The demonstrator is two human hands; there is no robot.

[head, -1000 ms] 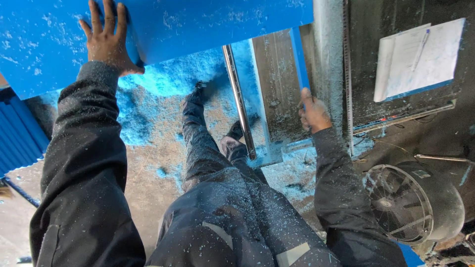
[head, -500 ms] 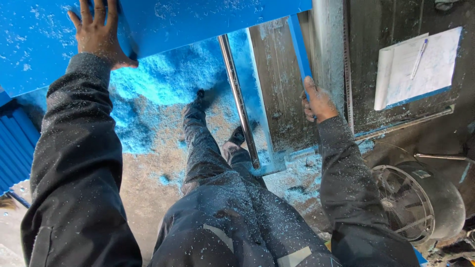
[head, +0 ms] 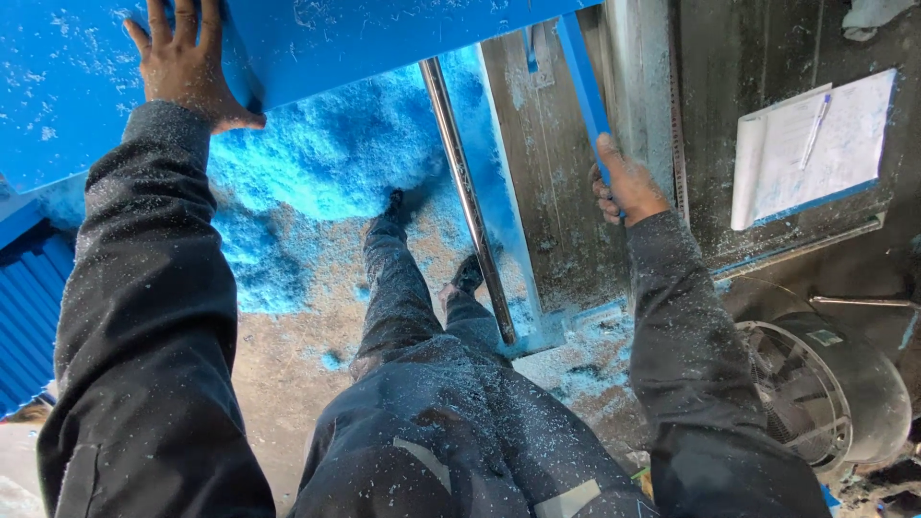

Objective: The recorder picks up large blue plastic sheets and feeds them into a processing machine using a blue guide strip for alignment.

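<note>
A large blue slab (head: 384, 34) fills the top of the head view, dusted with pale shavings. My left hand (head: 187, 62) lies flat on its upper face near the left, fingers spread, thumb hooked over the slab's edge. My right hand (head: 624, 187) is closed around a thin blue strip (head: 580, 86) that runs up to the slab's right end. Both dark sleeves are speckled with blue dust.
A heap of blue shavings (head: 317, 173) covers the floor under the slab, around my boots (head: 393, 206). A metal rod (head: 465, 192) slants down beside a grey machine panel (head: 547, 173). A clipboard with paper and pen (head: 815, 144) lies at right, a round fan guard (head: 806, 403) lower right.
My right hand has slid higher up the thin blue strip. My left hand has shifted up and left on the slab, and the view has moved with them.
</note>
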